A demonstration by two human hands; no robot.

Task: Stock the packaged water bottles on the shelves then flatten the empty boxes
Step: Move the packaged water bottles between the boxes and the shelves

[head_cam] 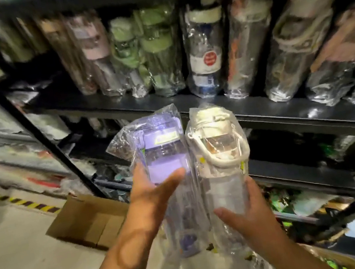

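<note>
Head view: grips in left hand (151, 193) a purple-lidded clear plastic bottle (163, 153) in clear wrap; clasps in right hand (250, 214) a cream-lidded wrapped clear bottle (218, 150), touching the first; beyond both grips, black metal shelf (261, 106); below-left, brown cardboard box (87, 219).

Black metal shelf board (262, 107), mid-height: plastic-wrapped water bottles (248, 43) in a row, upright or leaning, packed side by side; green-lidded ones (157, 50) left of centre. Pale smooth floor (29, 267): open brown cardboard box (87, 221) by the rack foot; yellow-black striped tape (29, 203).
</note>
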